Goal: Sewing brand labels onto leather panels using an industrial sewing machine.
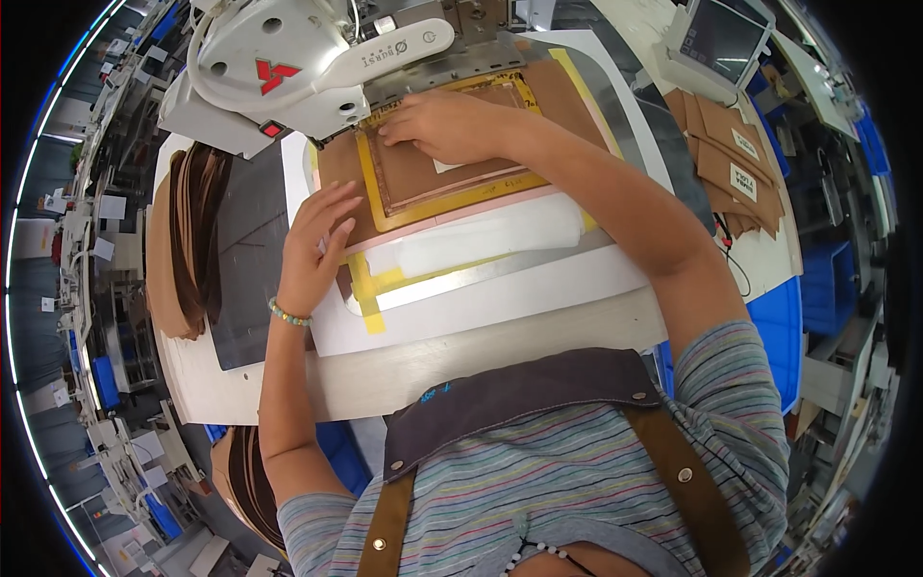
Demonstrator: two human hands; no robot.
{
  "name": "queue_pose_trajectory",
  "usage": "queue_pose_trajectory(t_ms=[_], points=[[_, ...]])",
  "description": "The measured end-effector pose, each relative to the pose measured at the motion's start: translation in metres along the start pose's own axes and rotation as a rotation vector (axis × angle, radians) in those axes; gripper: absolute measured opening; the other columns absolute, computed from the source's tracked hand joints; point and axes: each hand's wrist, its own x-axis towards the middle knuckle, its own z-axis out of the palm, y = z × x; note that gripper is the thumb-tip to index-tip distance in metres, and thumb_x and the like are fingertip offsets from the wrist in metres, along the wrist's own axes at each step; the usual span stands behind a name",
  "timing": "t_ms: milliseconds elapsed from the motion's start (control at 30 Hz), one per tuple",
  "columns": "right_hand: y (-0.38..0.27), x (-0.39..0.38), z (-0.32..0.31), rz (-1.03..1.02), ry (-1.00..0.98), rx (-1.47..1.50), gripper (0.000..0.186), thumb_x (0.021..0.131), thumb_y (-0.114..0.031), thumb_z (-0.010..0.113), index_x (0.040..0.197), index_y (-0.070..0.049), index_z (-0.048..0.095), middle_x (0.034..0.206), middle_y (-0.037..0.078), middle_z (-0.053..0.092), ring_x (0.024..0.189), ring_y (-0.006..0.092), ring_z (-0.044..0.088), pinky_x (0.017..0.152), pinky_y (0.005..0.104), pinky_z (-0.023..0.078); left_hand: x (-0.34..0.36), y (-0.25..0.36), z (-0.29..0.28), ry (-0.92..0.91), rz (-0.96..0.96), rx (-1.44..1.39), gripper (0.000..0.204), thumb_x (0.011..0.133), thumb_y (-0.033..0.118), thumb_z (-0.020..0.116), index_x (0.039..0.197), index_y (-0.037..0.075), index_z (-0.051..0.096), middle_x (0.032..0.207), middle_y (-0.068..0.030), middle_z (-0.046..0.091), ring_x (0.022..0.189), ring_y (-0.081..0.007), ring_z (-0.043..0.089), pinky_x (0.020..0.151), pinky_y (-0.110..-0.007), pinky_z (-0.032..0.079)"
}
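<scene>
A brown flat panel [567, 106] lies under the head of a white sewing machine [288, 53]. On top of it is a yellow rectangular frame [461, 199] with a smaller brown piece [413, 183] inside. My right hand [452, 125] reaches across the frame, its slightly bent fingers resting on its upper left part; nothing gripped shows. At the panel's left edge, my left hand [319, 231] has its fingers apart and holds nothing. A white folded pad [490, 238] lies along the near side of the frame, beside yellow tape [367, 306].
Brown pieces hang in a stack [187, 250] over the left table side. More brown pieces with white labels [735, 173] are piled at right, near a control screen [716, 43]. Blue bins [777, 322] stand right of the table [481, 356]. The machine head overhangs the far left.
</scene>
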Motion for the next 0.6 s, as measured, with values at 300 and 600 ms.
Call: queue_pose_trajectory(t_ms=[300, 600], points=[[0.0, -0.113, -0.059, 0.335, -0.11, -0.369, 0.037, 0.098, -0.008, 0.063, 0.134, -0.005, 0.07, 0.138, 0.005, 0.07, 0.128, 0.0281, 0.059, 0.111, 0.043, 0.049, 0.028, 0.011, 0.013, -0.123, 0.143, 0.116, 0.042, 0.097, 0.0, 0.064, 0.139, 0.004, 0.067, 0.154, -0.0113, 0.06, 0.149, -0.0357, 0.048, 0.124, -0.045, 0.038], [0.006, -0.127, -0.027, 0.221, 0.118, -0.493, 0.044, 0.095, -0.006, 0.059, 0.138, -0.005, 0.065, 0.153, 0.007, 0.061, 0.135, 0.0278, 0.056, 0.1, 0.0431, 0.05, 0.057, -0.004, 0.041, -0.167, 0.228, 0.327, 0.05, 0.102, 0.015, 0.064, 0.151, 0.008, 0.057, 0.163, -0.0103, 0.05, 0.153, -0.0364, 0.041, 0.126, -0.048, 0.033]])
